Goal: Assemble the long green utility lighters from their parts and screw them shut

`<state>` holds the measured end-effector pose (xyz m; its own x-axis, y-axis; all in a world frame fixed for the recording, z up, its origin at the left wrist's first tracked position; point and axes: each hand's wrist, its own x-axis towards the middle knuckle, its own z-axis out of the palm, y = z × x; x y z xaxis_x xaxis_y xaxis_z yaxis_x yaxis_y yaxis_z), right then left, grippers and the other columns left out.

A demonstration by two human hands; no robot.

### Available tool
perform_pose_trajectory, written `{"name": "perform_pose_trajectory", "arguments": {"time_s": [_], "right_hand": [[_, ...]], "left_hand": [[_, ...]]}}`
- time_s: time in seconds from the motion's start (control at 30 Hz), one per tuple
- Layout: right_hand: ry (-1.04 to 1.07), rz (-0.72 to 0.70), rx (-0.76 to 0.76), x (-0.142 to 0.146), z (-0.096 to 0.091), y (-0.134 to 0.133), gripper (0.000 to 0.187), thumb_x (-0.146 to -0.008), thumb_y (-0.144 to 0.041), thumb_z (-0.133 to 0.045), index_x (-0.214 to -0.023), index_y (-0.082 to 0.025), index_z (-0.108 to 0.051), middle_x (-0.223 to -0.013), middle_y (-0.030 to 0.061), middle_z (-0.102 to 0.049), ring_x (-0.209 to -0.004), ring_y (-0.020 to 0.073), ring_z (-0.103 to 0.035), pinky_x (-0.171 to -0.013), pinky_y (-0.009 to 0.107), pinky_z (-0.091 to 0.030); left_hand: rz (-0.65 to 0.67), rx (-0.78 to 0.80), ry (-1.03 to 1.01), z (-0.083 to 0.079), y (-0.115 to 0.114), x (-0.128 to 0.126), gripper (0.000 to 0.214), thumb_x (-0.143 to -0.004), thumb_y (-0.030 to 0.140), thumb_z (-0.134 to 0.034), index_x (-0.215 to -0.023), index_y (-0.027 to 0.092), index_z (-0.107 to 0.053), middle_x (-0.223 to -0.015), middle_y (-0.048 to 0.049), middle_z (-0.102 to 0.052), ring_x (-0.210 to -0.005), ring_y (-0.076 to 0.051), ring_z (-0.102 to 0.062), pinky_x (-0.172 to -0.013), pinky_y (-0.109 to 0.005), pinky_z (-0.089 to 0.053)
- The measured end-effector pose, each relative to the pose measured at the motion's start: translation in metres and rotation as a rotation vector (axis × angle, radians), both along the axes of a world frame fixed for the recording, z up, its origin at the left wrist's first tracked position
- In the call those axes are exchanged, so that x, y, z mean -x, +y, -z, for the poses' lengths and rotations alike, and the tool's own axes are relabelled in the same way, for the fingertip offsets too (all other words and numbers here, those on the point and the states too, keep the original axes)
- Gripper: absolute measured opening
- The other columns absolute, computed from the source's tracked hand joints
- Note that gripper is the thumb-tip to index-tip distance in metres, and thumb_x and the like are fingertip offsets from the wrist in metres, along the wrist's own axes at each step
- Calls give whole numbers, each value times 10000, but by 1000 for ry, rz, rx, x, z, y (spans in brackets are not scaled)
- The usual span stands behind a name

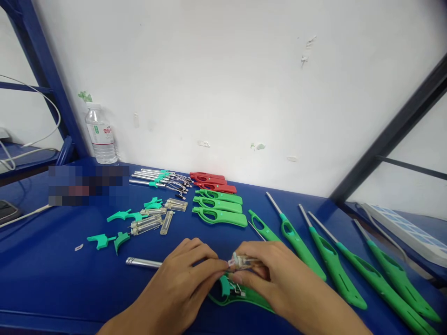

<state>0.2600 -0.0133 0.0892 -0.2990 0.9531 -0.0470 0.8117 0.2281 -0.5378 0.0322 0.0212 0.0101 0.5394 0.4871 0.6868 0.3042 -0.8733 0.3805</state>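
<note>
Green casings [232, 219], red casings [225, 189], teal pieces [102, 241], silver tubes [143, 263], clear tank [247, 262], blue tabletop [70, 288]

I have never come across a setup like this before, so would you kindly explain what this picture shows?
Gladly. There is no machine here: one person works with bare hands, seen from a camera worn on the head, looking forward and down.

The right hand holds a clear cartridge. The left hand has its fingertips at the cartridge's tip; whether they grip it, I cannot tell. Beneath them lies a green handle shell.

On the blue table, further back, are red shells, more green shells and metal tubes with wires. Loose turquoise parts and spare cartridges lie to the left. To the right are long-nosed green tools. A plastic bottle stands by the wall.
</note>
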Motion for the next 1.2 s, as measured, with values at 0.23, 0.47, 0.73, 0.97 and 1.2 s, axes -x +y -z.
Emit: {"name": "perform_pose_trajectory", "arguments": {"time_s": [0.23, 0.47, 0.73, 0.97, 1.2], "right_hand": [[99, 27, -47, -18, 7, -11, 239, -1194, -398, -577, -1035, -318, -737, -1007, -67, -792, -1002, 199, -718, -876, 323, -445], [83, -40, -20, -13, 1, -10, 240, -1182, -369, -625, -990, -300, -751, -985, -89, -812, -937, 174, -724, -851, 313, -456], [60, -25, 5, -12, 0, -9, 196, -1161, -342, -670, -984, -307, -750, -939, -97, -799, -905, 175, -713, -810, 305, -457], [68, -33, 4, -12, 2, -10, 193, -1175, -349, -646, -1025, -307, -759, -993, -76, -813, -962, 197, -719, -861, 328, -459], [57, -32, 8, -12, 3, -9, 176, -1161, -356, -669, -1020, -313, -767, -965, -80, -809, -925, 191, -720, -829, 315, -471]], "left_hand": [[-58, 7, -81, -7, -4, -3, 349, -1098, 29, -564, -1267, 293, -717, -981, 39, -786, -866, -138, -749, -801, -216, -562], [-43, 29, -55, -10, -5, -3, 333, -1060, 18, -580, -1198, 273, -742, -964, 17, -798, -841, -155, -759, -770, -223, -596], [-21, 44, -53, -8, -4, -2, 342, -1059, 13, -580, -1215, 270, -742, -974, 14, -792, -851, -155, -743, -779, -223, -594], [-18, 56, -47, -9, -5, -2, 328, -1062, 20, -580, -1206, 270, -738, -978, 16, -788, -857, -153, -739, -811, -230, -599], [-13, 52, -44, -9, -6, -2, 305, -1072, 31, -564, -1184, 254, -739, -967, 0, -783, -844, -167, -734, -805, -253, -604]]}}
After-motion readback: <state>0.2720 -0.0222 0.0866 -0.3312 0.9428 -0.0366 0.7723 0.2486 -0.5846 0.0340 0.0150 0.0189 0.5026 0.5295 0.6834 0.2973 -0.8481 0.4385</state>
